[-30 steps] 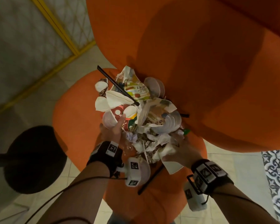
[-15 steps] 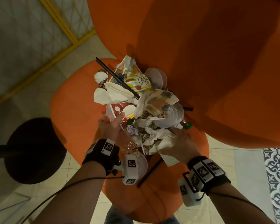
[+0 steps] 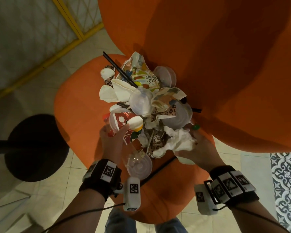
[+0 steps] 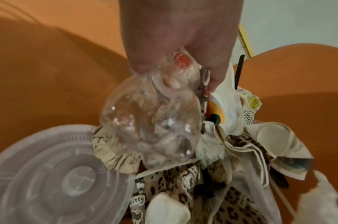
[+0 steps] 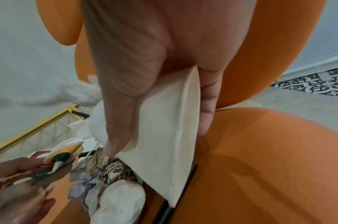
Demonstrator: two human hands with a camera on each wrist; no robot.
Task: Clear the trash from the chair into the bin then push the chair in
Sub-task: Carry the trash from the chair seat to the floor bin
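Note:
A heap of trash (image 3: 144, 106), made of crushed paper cups, clear lids, napkins and a black straw, sits squeezed between my two hands over the orange chair seat (image 3: 77, 105). My left hand (image 3: 114, 132) grips its left side. Its fingers (image 4: 217, 60) curl round a crushed clear plastic cup (image 4: 150, 118) and a red printed cup (image 3: 124, 123). My right hand (image 3: 195, 140) grips the right side and pinches a flattened white paper cup (image 5: 164, 136) together with crumpled napkins (image 3: 178, 140). A clear lid (image 3: 139, 167) hangs at the bottom of the heap.
The orange chair back (image 3: 217, 64) rises just behind the heap. A second black straw (image 3: 158, 170) lies on the seat below my hands. A round black object (image 3: 35, 148) stands on the tiled floor at left, and a yellow-framed panel (image 3: 71, 22) at upper left. No bin shows.
My hands have pressed closer together, and the heap has bunched up and risen. A clear cup now shows on top of it.

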